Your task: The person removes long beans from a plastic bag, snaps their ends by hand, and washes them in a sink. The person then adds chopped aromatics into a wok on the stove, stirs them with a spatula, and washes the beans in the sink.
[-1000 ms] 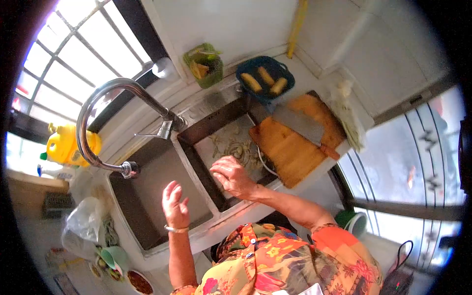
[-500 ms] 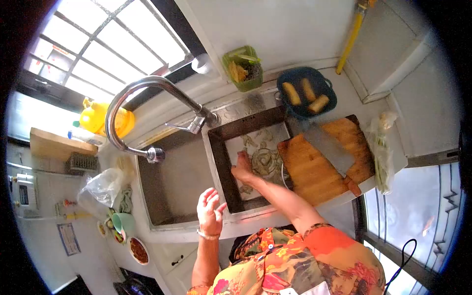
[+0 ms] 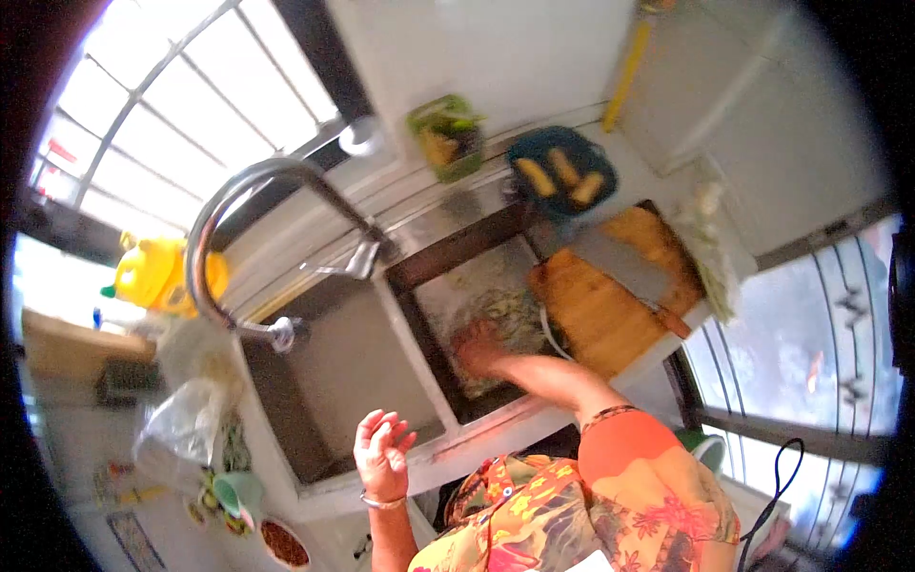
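The right hand (image 3: pixel 478 348) reaches into the right-hand steel sink basin (image 3: pixel 416 322), on pale greenish pieces (image 3: pixel 503 307), too blurred to tell whether it grips any; the left hand (image 3: pixel 384 458), empty with fingers half curled, hovers by the near rim. White counter (image 3: pixel 639 191) runs beneath a barred window (image 3: pixel 205 95) at far left. Beyond the sink, a dark-blue plastic tub (image 3: pixel 600 157) holds three yellow chunks (image 3: pixel 562 167).

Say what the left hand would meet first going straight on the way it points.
Probably the tap base, beyond the left basin; until there the left hand looks unobstructed. Depth is unclear, so a low path might touch the basin first.
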A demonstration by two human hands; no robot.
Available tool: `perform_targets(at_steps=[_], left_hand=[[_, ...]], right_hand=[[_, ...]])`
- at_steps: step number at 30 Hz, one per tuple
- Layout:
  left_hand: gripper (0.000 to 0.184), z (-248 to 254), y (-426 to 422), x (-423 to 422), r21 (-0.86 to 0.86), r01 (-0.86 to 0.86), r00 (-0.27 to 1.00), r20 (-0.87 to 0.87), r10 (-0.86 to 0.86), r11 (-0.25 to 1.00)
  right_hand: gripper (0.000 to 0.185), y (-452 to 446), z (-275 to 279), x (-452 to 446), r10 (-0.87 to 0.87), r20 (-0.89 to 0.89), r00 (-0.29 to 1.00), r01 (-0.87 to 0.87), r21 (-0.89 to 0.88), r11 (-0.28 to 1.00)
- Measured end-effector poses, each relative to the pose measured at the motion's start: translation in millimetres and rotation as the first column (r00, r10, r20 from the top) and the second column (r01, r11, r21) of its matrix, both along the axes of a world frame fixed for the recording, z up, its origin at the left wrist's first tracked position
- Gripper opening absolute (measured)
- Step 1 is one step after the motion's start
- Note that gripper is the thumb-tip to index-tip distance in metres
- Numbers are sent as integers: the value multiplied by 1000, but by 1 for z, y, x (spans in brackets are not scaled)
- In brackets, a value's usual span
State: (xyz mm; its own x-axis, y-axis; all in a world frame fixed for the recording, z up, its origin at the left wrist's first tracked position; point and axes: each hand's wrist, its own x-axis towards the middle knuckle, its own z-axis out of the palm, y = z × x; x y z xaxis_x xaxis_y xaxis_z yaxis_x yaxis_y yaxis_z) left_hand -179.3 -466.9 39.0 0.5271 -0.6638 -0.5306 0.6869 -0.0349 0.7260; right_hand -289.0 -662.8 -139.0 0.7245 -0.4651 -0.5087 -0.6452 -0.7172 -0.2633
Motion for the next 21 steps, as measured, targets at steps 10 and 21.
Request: perform_targets(at_steps=[10, 21], left_hand=[[31, 15, -36, -27, 77, 109, 969, 212, -123, 991], [41, 22, -70, -102, 156, -5, 934, 355, -52, 988]], right_hand=[[72, -2, 109, -29, 5, 109, 994, 6, -106, 994], [66, -22, 93, -53, -105, 468, 877, -79, 357, 931]])
